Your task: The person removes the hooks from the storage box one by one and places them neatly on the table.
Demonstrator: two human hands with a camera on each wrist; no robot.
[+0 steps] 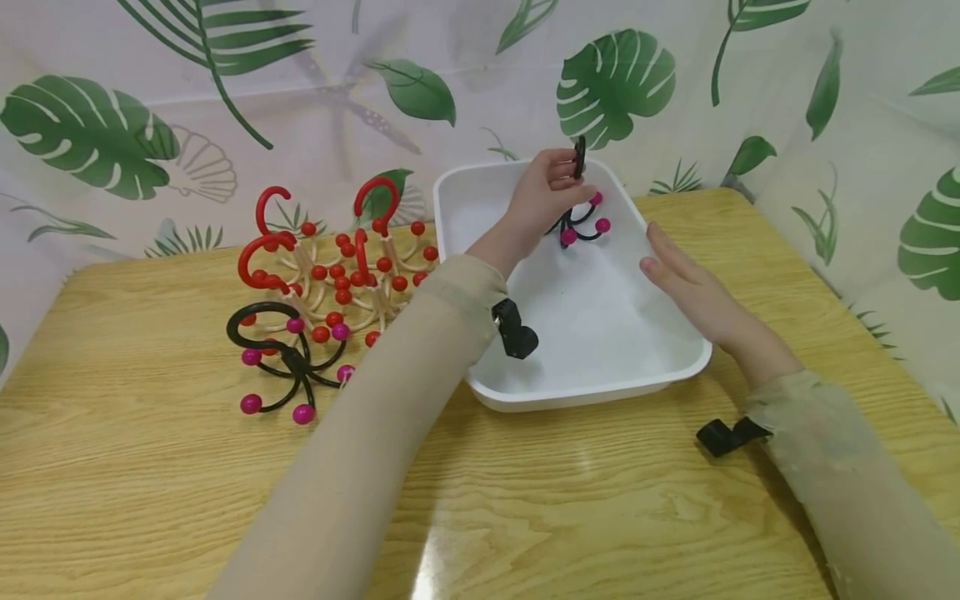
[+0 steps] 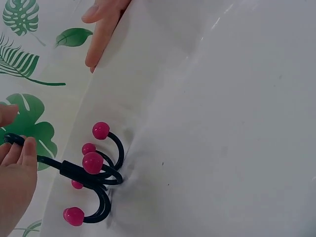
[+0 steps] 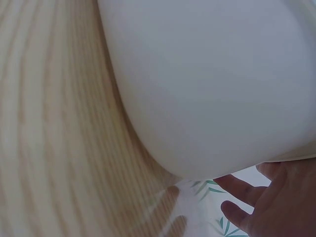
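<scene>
My left hand [image 1: 542,193] reaches over the far end of a white plastic bin [image 1: 592,321]. Its fingers and thumb hold the curved top of a black multi-arm hook hanger [image 2: 74,171] with pink ball tips. The hanger's arms are inside the bin, by its end wall in the left wrist view. My right hand [image 1: 697,292] is at the bin's right rim, fingers extended; in the right wrist view, its fingers [image 3: 242,190] lie along the outside of the wall. Whether they press on it I cannot tell.
Left of the bin, several cream hook hangers with red hooks [image 1: 258,260] and red balls stand bunched together. One more black hanger [image 1: 295,360] with pink balls stands in front of them. A leaf-patterned wall covering [image 1: 480,75] backs the wooden table [image 1: 585,500].
</scene>
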